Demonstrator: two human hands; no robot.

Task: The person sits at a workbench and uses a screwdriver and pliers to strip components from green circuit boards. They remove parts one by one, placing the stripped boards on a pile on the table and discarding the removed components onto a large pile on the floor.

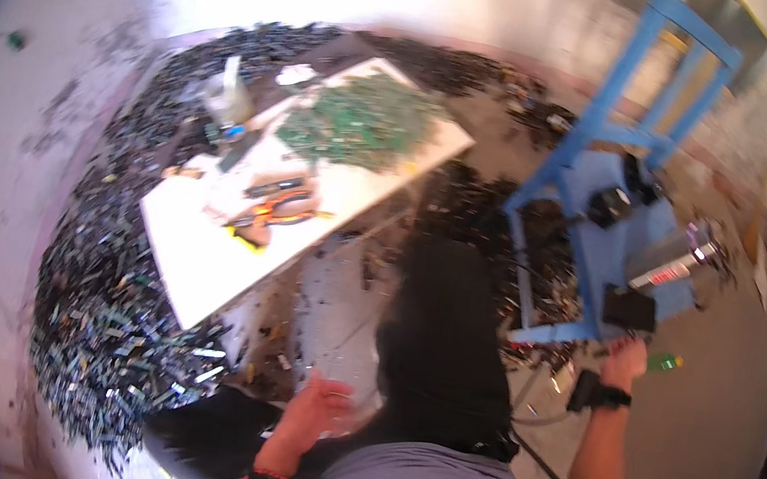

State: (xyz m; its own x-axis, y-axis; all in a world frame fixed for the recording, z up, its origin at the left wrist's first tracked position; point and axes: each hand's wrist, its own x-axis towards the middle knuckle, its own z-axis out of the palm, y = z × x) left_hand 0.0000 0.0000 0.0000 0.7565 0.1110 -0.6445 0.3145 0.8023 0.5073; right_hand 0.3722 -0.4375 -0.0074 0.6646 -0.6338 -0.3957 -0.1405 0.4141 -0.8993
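Observation:
My left hand (310, 415) hangs over my lap, fingers loosely stretched and apart, with nothing visible in it. At the front edge of the blue chair (598, 179), my right hand (625, 363) is closed. A slim green piece with a yellowish end (664, 363) sticks out to the right of its fingers; the rest is hidden. Just beyond the fingertips is a dark block-like thing (630, 309) on the seat's edge; I cannot tell if they touch. A silver can with a red and white label (676, 263) lies tilted on the chair, near a black round object (609, 207).
A white board (197, 264) carries a heap of green pieces (363, 121) and orange-and-black pliers (279, 207). By its far left edge stands a clear container (229, 98). Small dark strips (109, 336) lie heaped along the wall. A cable (558, 472) runs beside my right side.

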